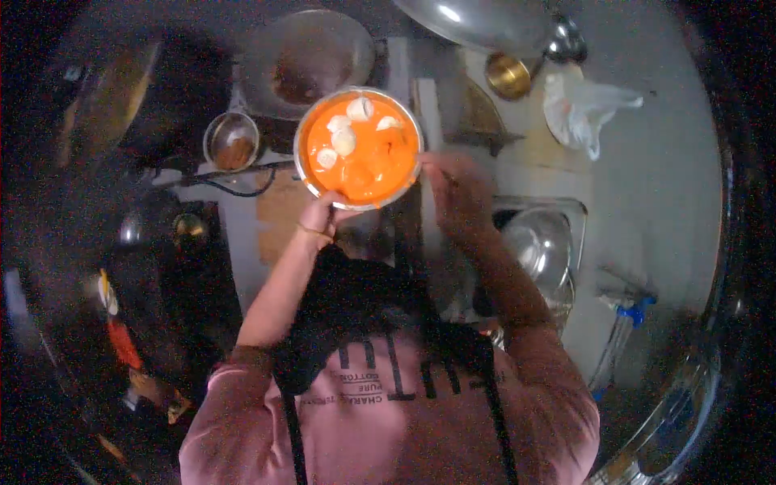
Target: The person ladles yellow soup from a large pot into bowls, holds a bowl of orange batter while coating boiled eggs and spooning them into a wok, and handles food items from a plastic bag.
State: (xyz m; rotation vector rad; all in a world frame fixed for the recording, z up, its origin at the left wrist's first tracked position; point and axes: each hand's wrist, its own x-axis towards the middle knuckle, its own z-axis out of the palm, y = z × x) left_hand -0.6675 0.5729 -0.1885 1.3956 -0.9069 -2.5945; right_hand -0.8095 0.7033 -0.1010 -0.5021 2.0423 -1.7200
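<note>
A round metal bowl is held up in front of me, filled with bright orange liquid. Several white rounded pieces lie in the liquid; I cannot make out what they are. My left hand is closed on the bowl's lower left rim, thumb over the edge. Beside the right rim is my right hand, dark and smeared by motion. Its fingertips reach the rim, but their grip does not show.
Behind the bowl sits a large pan with brown residue. A small bowl with brown contents stands to its left. At right are a brass-coloured pot, a white plastic bag and a sink holding a metal basin.
</note>
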